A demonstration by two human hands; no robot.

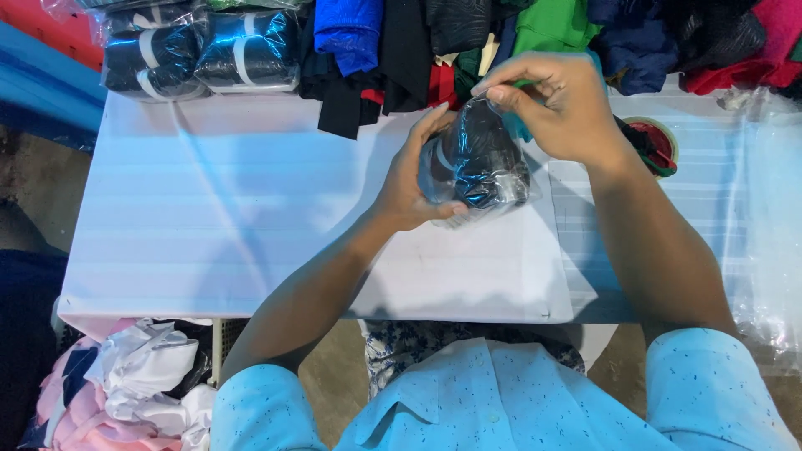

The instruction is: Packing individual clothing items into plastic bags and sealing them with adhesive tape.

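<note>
My left hand (409,179) cups the left side of a clear plastic bag (478,159) with a rolled dark garment inside, held just above the white table (251,217). Over the bag's top, my right hand (555,104) pinches the plastic edge between fingers and thumb. The bag stands roughly upright between both hands. My light blue sleeves fill the bottom of the view.
Two packed bags of dark rolled garments (200,54) lie at the table's back left. Loose clothes in blue, black, green and red (468,42) pile along the back. A tape roll (656,142) sits right of my wrist. Crumpled cloth (125,384) lies below left.
</note>
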